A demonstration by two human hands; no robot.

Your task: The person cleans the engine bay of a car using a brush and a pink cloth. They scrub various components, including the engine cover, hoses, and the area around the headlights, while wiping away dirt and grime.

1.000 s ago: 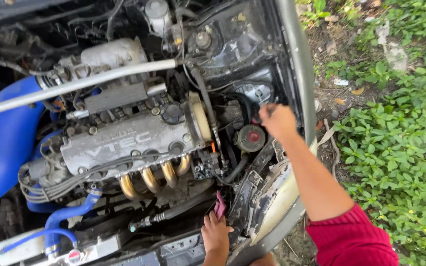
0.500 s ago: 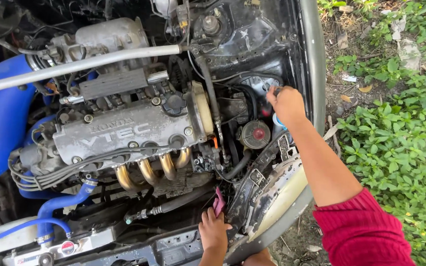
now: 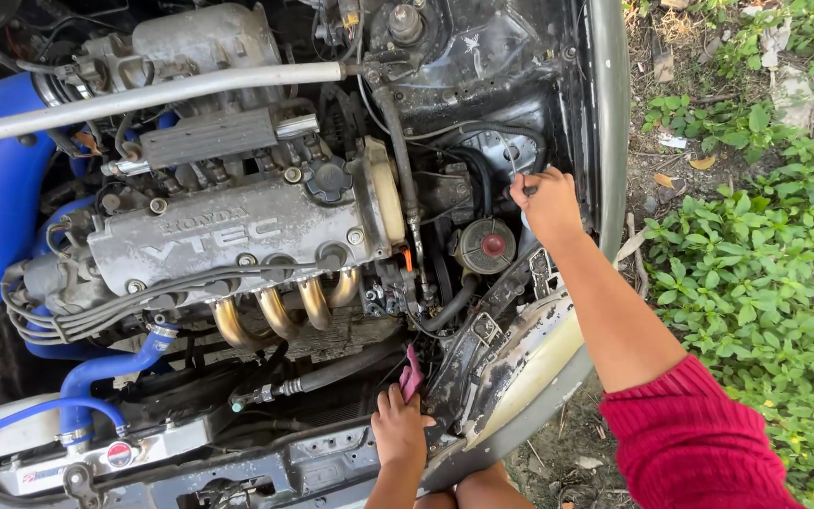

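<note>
shifted rearward, right hand (image 3: 546, 203) grips perhaps a thin tool; left hand (image 3: 399, 429) holds pink rag (image 3: 412, 371).

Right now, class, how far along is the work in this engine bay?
Done: the bay is open, with the valve cover and exhaust headers exposed. In hand: the right hand holds a slim tool by the round reservoir; the left hand grips a pink rag. Left: nothing looks removed yet.

Your right hand (image 3: 548, 203) sits just right of the round reservoir (image 3: 485, 245), behind the bent fender (image 3: 529, 363). Your left hand (image 3: 399, 432) rests on the front crossmember (image 3: 313, 462), below the exhaust pipes (image 3: 284, 306).
</note>
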